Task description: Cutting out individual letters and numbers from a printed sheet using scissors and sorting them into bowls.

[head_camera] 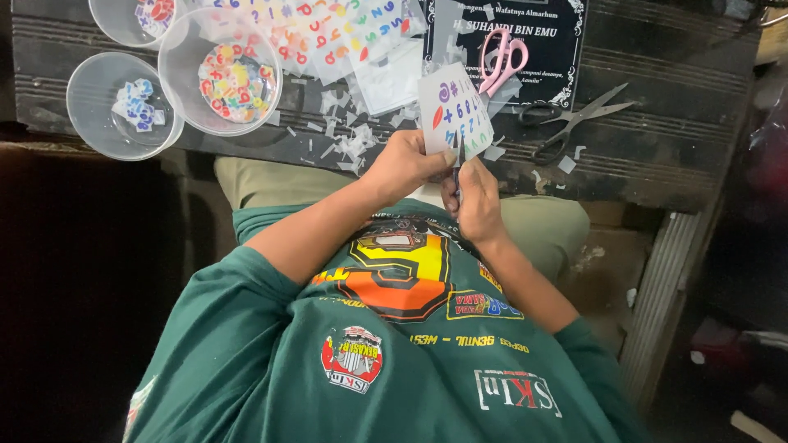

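Left hand [406, 164]: gripping the lower edge of a small white sticker sheet [455, 111], fingers curled and pinching the card; sitting at about 12 o'clock from the chest, just above the shirt.
Right hand [474, 201]: closing around the handles of small dark scissors [457, 156], fingers wrapped tight; lying just at 4 o'clock of the left hand, the two hands touching.
Sticker sheet: standing tilted, top leaning toward 1 o'clock; carrying coloured numerals and symbols in purple, blue, red and green; held over the front edge of the dark workbench [657, 148].
Scissors in hand: blades pointing up toward 12 o'clock, meeting the bottom edge of the sheet; how far apart the blades are standing, cannot tell.
Pink-handled scissors [502, 57]: lying on a black printed plaque [550, 49] at 1 o'clock of the sheet, apart from both hands.
Grey metal scissors [574, 123]: lying open on the bench at 3 o'clock of the sheet.
Clear plastic cups: three at 10 o'clock; the large middle cup [220, 74] holding a heap of multicoloured cut pieces; the left cup [123, 107] holding blue and white pieces; the top cup [135, 20] partly cut off by the frame.
Paper scraps [345, 139]: littering the bench between the cups and the left hand.
Clothing: person wearing a green printed shirt [246, 353].
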